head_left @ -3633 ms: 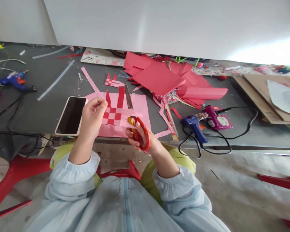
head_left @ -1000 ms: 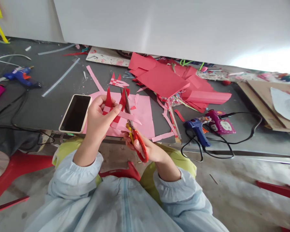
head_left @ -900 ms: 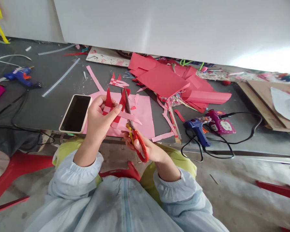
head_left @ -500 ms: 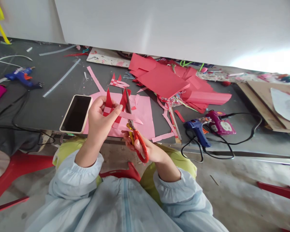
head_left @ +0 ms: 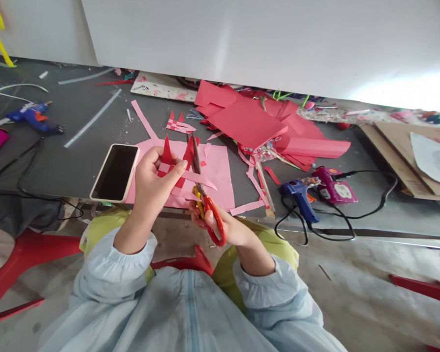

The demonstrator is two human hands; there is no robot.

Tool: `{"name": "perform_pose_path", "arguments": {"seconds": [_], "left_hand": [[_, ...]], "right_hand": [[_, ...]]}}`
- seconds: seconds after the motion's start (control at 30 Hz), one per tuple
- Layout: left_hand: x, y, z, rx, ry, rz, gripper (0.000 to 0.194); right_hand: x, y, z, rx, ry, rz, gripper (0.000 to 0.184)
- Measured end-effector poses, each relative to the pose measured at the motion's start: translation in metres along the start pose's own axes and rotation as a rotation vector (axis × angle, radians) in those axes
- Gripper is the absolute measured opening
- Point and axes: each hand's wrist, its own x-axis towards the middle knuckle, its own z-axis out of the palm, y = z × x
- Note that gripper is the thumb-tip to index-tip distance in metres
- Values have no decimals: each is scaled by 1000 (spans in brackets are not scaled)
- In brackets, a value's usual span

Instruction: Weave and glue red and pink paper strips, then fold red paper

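My left hand (head_left: pixel 156 178) pinches a woven piece of red and pink paper strips (head_left: pixel 187 174) between thumb and fingers; two red pointed ends stick up and pink pointed ends stretch to the right. In my right hand (head_left: pixel 220 222) are scissors (head_left: pixel 213 215) with orange-red and yellow handles. Their blades point up and away, at the right side of the woven piece, crossing its pink ends. A pink paper sheet (head_left: pixel 222 171) lies beneath both hands on the dark table. Farther back rests a smaller checkered red and pink woven piece (head_left: pixel 176 123).
A phone (head_left: pixel 115 172) lies left of the pink sheet. Red paper sheets (head_left: pixel 245 120) are heaped behind, to the right. Blue glue guns with black cords lie at the left (head_left: pixel 34 116) and right (head_left: pixel 300 195). Cardboard (head_left: pixel 399 156) sits at the far right.
My left hand and the woven paper piece have shifted very slightly to the right. The scissors stay almost in the same place beside it.
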Motion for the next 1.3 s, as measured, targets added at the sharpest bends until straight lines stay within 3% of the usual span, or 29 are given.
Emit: {"name": "perform_pose_path", "arguments": {"seconds": [0.47, 0.93, 1.3], "left_hand": [[1, 1, 1, -2, -23, 10, 17], [1, 2, -1, 22, -30, 14, 16], [0, 5, 0, 4, -37, -1, 16]], "right_hand": [[3, -5, 5, 119, 2, -25, 47], [0, -3, 3, 68, -11, 14, 45], [-1, -5, -1, -57, -8, 46, 54]]}}
